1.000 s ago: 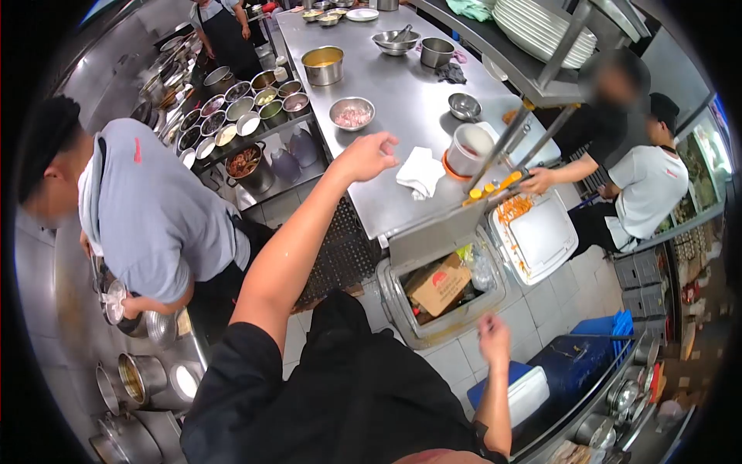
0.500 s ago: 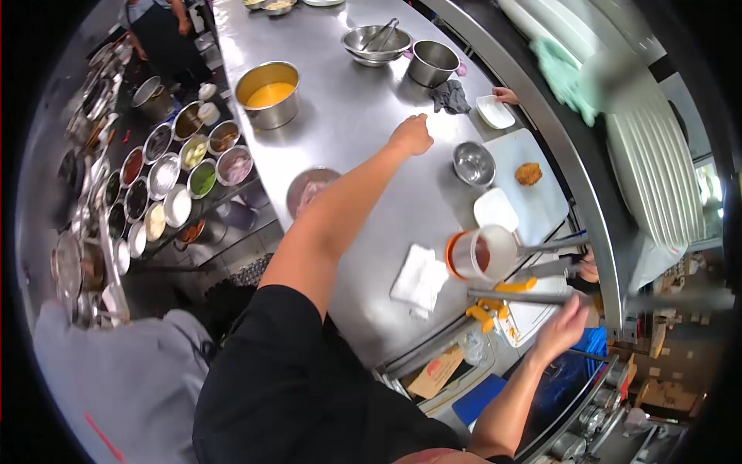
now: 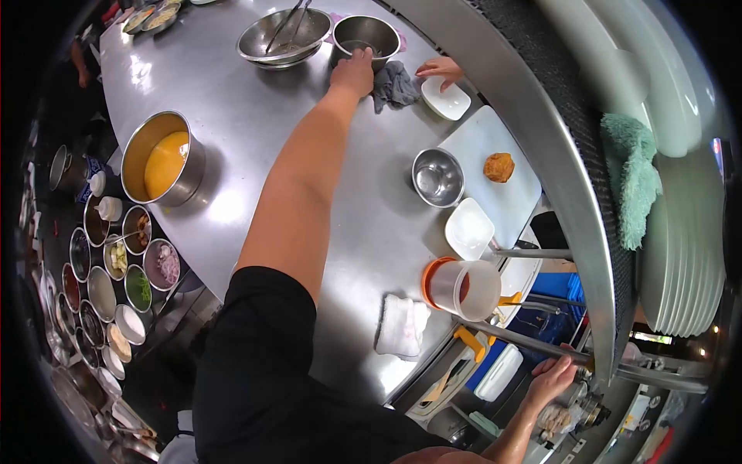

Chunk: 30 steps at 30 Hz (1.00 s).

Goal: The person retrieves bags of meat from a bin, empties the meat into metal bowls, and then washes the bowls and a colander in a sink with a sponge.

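Observation:
My left hand (image 3: 352,72) reaches far across the steel counter (image 3: 255,116), and its fingers close on the near wall of a small steel pot (image 3: 365,32). Next to that hand lies a crumpled grey rag (image 3: 394,83). My right hand (image 3: 550,379) is low at the counter's near end, wrapped around a metal shelf bar (image 3: 533,342). Another person's hand (image 3: 440,68) comes in from the far side and touches a small white dish (image 3: 448,100).
On the counter stand a pot of yellow liquid (image 3: 158,158), a mixing bowl with tongs (image 3: 284,35), a small steel bowl (image 3: 437,176), a white board (image 3: 483,139) with a fried piece (image 3: 499,167), an orange-lidded container (image 3: 462,288) and a folded towel (image 3: 402,326). Condiment cups (image 3: 116,271) line the left. Stacked plates (image 3: 684,232) fill the shelf.
My left arm has stretched farther up the counter, from open steel onto the small pot. My right hand has dropped lower along the shelf bar. The view has swung toward the counter.

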### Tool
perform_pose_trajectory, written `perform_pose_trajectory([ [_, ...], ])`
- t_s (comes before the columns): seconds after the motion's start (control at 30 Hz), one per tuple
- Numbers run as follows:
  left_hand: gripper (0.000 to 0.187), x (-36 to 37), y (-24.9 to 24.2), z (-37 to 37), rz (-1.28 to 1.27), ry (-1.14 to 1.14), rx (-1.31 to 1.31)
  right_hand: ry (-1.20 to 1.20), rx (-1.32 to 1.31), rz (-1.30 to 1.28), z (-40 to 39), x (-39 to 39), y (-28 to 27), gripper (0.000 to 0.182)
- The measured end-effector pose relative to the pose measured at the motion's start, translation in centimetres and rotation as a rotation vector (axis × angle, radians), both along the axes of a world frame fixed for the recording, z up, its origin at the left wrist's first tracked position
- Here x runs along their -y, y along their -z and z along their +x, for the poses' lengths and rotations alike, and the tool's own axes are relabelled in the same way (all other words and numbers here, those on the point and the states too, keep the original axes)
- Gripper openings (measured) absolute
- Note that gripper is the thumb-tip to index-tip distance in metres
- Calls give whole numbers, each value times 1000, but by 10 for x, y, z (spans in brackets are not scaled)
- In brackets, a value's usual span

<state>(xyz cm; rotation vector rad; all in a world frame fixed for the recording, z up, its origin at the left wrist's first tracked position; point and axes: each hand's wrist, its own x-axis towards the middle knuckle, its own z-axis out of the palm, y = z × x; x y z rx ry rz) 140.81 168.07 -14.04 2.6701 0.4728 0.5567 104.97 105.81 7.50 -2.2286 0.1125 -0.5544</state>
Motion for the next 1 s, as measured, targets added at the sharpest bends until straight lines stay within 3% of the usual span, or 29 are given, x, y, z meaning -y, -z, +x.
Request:
perform_pose_trajectory([
  [0.07, 43, 3, 11, -17, 112, -58, -24, 6, -4, 9, 1, -3, 0, 41],
  [0.17, 19, 26, 11, -57, -11, -161, 10, -16, 14, 23, 4, -3, 5, 42],
  [0.4, 10, 85, -29, -178, -140, -134, 164, -49, -62, 62, -6, -1, -11, 35],
  [0.47, 10, 114, -53, -221, -157, -116, 256, -138, -141, 87, -14, 4, -23, 31],
  [0.53, 9, 148, -83, -277, -71, -75, 330, -299, -161, 182, -34, 25, -19, 40],
  [0.6, 10, 196, -111, -342, 26, -18, 412, -356, -153, 195, -70, 50, -15, 54],
  [0.67, 13, 252, -137, -413, 82, 6, 446, -385, -197, 166, -110, 95, 3, 52],
  [0.83, 12, 445, -176, -597, 35, -8, 415, -470, -278, -70, -232, 242, 37, 37],
  [1.0, 12, 640, -200, -719, -2, 315, 257, -308, -376, -25, -375, 423, 72, 22],
])
